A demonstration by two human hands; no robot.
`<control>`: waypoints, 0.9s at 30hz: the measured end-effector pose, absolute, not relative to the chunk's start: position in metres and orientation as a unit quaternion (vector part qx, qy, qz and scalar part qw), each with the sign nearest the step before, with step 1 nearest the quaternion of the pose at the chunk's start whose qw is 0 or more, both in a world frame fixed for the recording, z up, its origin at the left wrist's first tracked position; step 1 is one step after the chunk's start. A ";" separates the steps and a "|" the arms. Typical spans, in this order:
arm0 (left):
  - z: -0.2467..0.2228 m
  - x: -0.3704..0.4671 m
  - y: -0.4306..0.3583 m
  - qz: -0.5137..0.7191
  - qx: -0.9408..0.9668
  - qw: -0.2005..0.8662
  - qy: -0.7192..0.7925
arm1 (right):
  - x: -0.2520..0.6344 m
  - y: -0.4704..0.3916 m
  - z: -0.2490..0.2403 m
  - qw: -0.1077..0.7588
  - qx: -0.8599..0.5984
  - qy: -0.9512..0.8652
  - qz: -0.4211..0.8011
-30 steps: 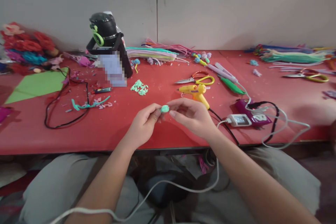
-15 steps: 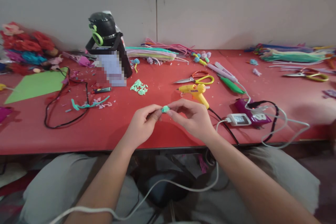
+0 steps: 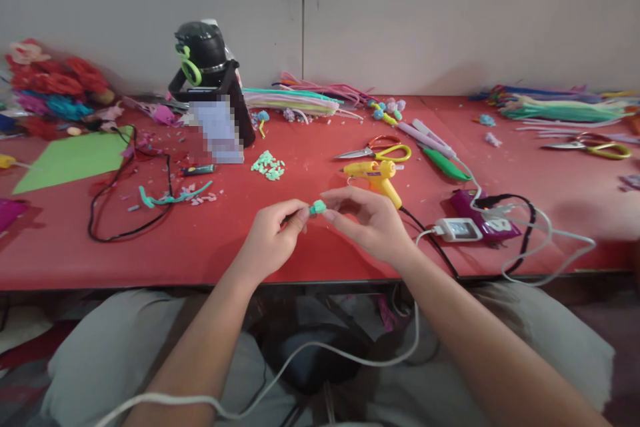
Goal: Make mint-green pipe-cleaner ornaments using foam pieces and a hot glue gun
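1. Your left hand (image 3: pixel 273 235) comes in from the lower left, forearm slanting up and inward, its back turned partly upward. Its grip is pinched on the small green piece (image 3: pixel 318 207), with your thumb extended along the near side and your fingers curled behind.
2. Your right hand (image 3: pixel 376 225) reaches in from the lower right, forearm angled up toward the middle. Its grip is loosely parted, thumb below and forefinger above, with both tips at the piece's right side; you cannot tell here whether they touch it.
3. The green piece sits between your two hands, held above the front part of the red surface (image 3: pixel 295 257).
4. Beyond your hands, slightly left, a pile of green bits (image 3: pixel 269 165) lies on the surface.
5. The yellow glue gun (image 3: pixel 373 175) lies just beyond your right hand, nozzle pointing left. The nearer scissors (image 3: pixel 375 149) lie behind it, their blades also pointing left.
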State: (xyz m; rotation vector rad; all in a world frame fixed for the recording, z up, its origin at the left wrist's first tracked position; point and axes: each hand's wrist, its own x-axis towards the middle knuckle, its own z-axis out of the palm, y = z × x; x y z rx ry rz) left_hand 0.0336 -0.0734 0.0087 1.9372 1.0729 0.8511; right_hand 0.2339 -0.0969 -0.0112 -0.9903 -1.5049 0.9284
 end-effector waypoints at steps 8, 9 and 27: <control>0.008 0.034 -0.074 0.318 0.773 0.356 0.417 | 0.234 -0.098 -0.007 0.507 -0.427 -0.654 0.365; 0.008 0.034 -0.074 0.318 0.774 0.356 0.417 | 0.233 -0.098 -0.008 0.507 -0.425 -0.656 0.362; 0.011 0.031 -0.076 0.313 0.772 0.371 0.411 | 0.236 -0.102 -0.003 0.486 -0.388 -0.695 0.361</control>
